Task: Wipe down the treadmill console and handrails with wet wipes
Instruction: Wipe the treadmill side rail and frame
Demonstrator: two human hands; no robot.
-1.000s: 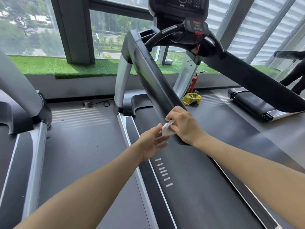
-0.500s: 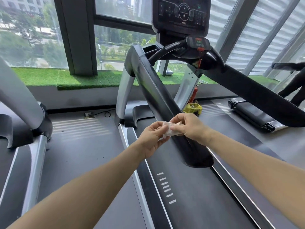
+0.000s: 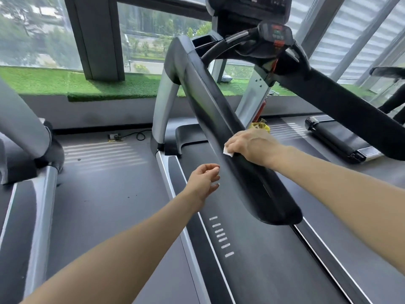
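Note:
The treadmill's black left handrail (image 3: 210,110) slopes down from the console (image 3: 245,9) toward me. My right hand (image 3: 252,145) lies on top of this rail about halfway along, fingers curled over it, holding a small white wet wipe (image 3: 228,152) against the surface. Only a corner of the wipe shows under the fingers. My left hand (image 3: 205,178) hovers just left of the rail and below the wipe, fingers loosely curled, holding nothing. The right handrail (image 3: 350,110) runs off to the right. A small control panel (image 3: 277,34) sits between the rails.
The treadmill belt (image 3: 263,260) runs below my arms. A yellow item (image 3: 262,126) and a red cylinder (image 3: 262,108) sit by the front upright. Other treadmills stand at the left (image 3: 32,150) and right (image 3: 339,139). A floor socket (image 3: 114,137) lies near the window wall.
My left hand let go of the wipe and dropped away to the left. My right hand carried the wipe onto the top of the left handrail.

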